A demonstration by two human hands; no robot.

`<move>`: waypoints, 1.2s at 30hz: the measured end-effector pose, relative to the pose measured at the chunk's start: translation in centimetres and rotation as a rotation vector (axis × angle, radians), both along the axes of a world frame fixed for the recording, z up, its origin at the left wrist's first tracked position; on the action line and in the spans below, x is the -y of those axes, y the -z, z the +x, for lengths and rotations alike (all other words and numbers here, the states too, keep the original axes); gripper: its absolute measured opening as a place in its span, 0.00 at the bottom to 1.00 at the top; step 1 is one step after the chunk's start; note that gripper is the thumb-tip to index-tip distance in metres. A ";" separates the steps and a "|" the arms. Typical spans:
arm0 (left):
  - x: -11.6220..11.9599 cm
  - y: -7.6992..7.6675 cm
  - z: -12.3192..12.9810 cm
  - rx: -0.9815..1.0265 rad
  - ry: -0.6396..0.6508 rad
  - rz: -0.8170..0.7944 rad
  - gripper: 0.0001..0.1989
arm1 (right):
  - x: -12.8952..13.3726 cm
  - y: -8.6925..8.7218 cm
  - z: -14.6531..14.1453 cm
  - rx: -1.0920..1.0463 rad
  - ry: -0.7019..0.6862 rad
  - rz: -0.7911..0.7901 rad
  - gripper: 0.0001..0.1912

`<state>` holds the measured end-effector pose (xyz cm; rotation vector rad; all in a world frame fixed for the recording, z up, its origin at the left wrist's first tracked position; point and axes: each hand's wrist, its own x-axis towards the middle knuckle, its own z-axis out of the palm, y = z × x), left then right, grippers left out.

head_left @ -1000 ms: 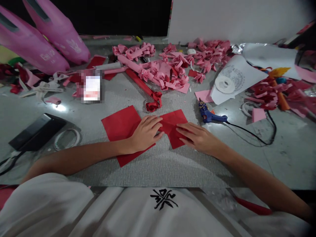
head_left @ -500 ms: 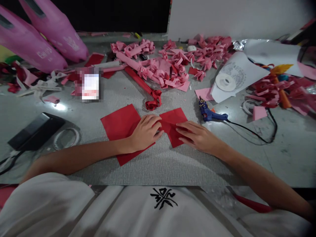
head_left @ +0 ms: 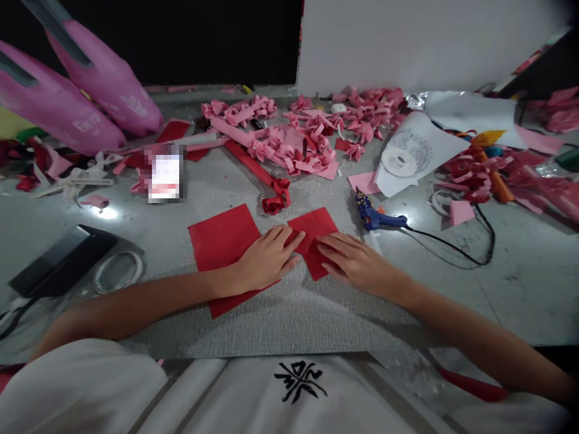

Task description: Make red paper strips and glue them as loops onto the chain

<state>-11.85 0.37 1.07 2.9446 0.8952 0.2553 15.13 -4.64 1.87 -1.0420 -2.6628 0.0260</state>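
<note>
Two red sheets lie side by side on the grey table in the head view. My left hand rests over the right part of the larger red sheet, its fingertips reaching the left edge of the smaller red piece. Those fingers are spread and rather flat. On the right side of the smaller piece lie the fingertips of my right hand, slightly apart and pressing down on the paper. Neither hand grips anything that shows. A curled red paper strip sits just beyond the hands.
A blue glue gun with a black cord lies right of my right hand. Pink paper flowers are heaped behind. At the left are a black box, a tape ring, a phone and pink bags.
The whole view has shifted, so the table things appear lower. My left hand's fingers have straightened and flattened at the smaller red piece. My right hand has stayed on it.
</note>
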 end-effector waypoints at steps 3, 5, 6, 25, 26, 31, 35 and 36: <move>-0.2 0.0 0.1 -0.014 0.010 0.041 0.28 | -0.3 -0.4 -1.6 0.051 0.073 0.016 0.23; -0.3 0.0 0.1 -0.007 0.014 0.032 0.27 | -0.8 -0.6 -2.7 0.075 0.137 -0.004 0.28; -0.3 0.0 0.1 -0.003 0.017 0.021 0.26 | -1.1 -0.7 -3.2 0.082 0.155 -0.015 0.29; -0.2 0.2 0.0 0.012 0.012 0.013 0.29 | 2.8 -1.9 -1.1 0.260 0.432 0.095 0.16; -0.2 0.2 0.0 0.015 0.018 0.023 0.28 | 2.4 -1.8 -1.5 0.237 0.455 0.105 0.16; -0.4 0.6 0.0 -0.023 0.119 0.094 0.29 | 0.0 -0.2 -3.8 0.188 0.345 -0.018 0.25; 0.2 0.6 0.0 -0.099 0.162 0.206 0.29 | -0.4 0.4 -4.2 0.239 0.333 -0.112 0.26; 0.4 0.6 0.0 -0.116 0.133 0.227 0.28 | -0.3 0.4 -4.2 0.242 0.339 -0.124 0.26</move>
